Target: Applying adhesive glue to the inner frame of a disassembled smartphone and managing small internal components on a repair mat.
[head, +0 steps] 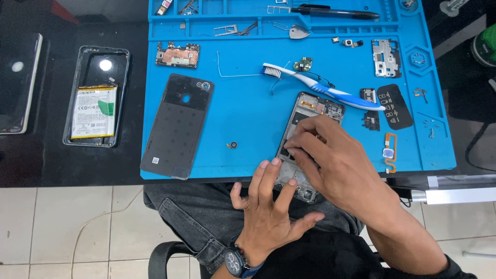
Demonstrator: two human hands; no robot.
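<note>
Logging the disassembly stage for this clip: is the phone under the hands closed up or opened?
Opened. The phone frame shows bare internals, and a dark back cover lies apart on the blue mat. Both the left hand and right hand touch the frame.

Your opened phone frame (pixel 311 116), back removed and circuitry exposed, lies tilted toward one o'clock, overhanging the blue mat's (pixel 243 113) six-o'clock edge.

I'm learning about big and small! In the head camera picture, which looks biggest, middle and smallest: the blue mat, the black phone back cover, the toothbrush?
1. Blue mat, by far the largest.
2. Black phone back cover.
3. Toothbrush: about as long as the cover, but much thinner, so smallest.
</note>
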